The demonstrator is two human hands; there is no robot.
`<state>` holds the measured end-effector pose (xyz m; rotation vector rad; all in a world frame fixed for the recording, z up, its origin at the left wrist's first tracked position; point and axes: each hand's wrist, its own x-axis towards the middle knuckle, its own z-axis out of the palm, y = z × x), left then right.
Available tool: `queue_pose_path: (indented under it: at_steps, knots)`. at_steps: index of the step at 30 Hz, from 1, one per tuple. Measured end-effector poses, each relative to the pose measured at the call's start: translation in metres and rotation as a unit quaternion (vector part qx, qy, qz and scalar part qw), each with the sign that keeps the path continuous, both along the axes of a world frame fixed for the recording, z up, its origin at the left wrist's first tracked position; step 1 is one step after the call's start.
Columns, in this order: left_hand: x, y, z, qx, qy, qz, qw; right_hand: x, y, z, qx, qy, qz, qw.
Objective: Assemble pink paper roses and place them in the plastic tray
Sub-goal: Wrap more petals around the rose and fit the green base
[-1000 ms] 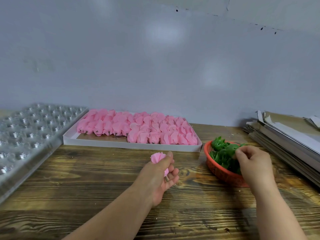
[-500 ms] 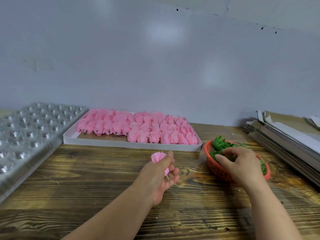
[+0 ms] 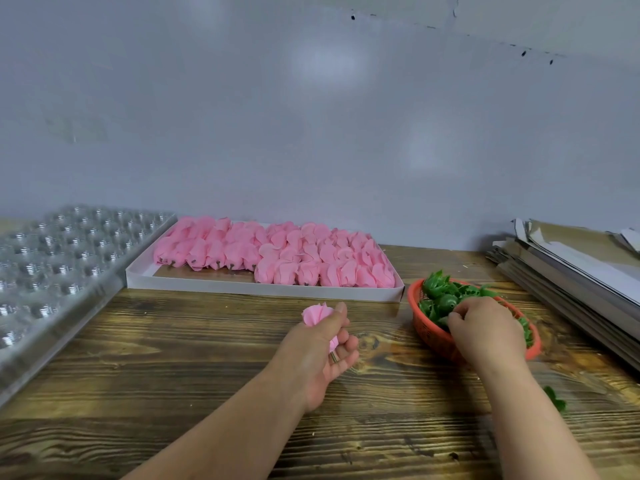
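One rose in hand, the other hand in the basket

Left hand (image 3: 320, 351) grips a pink paper rose (image 3: 316, 315) above the worktop (image 3: 173, 358); right hand (image 3: 486, 329) curls among green pieces (image 3: 440, 296) in the orange basket (image 3: 427, 336), grasp unclear; plastic tray (image 3: 59, 265) far left.

Honestly nothing readable from where I'm looking. No text, label, brand, number or sign shows up anywhere in the frame.
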<state>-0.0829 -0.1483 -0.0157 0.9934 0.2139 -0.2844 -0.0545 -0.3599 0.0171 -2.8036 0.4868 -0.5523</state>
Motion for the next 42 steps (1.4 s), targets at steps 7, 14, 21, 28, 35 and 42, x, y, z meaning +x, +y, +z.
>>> queue_pose_path:
  at_steps: [7, 14, 21, 28, 35, 42]
  knots:
    - [0.0, 0.0, 0.0, -0.002, -0.001, 0.005, 1.0, 0.003, -0.005, -0.003, 0.02, -0.022, -0.02, 0.999]
    - [-0.001, 0.0, 0.001, 0.001, -0.002, 0.005, 1.0, -0.002, 0.0, -0.001, 0.079, -0.272, -0.011, 0.959]
    - [-0.003, -0.002, 0.003, 0.017, -0.026, -0.008, 0.999, -0.01, 0.038, -0.004, 0.214, -0.274, 0.205, 0.915]
    - [-0.005, -0.007, 0.002, 0.067, -0.102, -0.02, 0.992, -0.021, 0.089, -0.021, 0.301, -0.173, 0.297, 0.89]
    - [-0.003, -0.003, 0.004, 0.005, -0.076, -0.039, 0.996, -0.02, 0.072, -0.019, 0.528, 0.001, 0.426, 0.735]
    - [-0.008, 0.0, 0.009, -0.062, 0.006, -0.09, 0.994, -0.012, 0.044, -0.019, 0.545, 0.095, 0.517, 0.654]
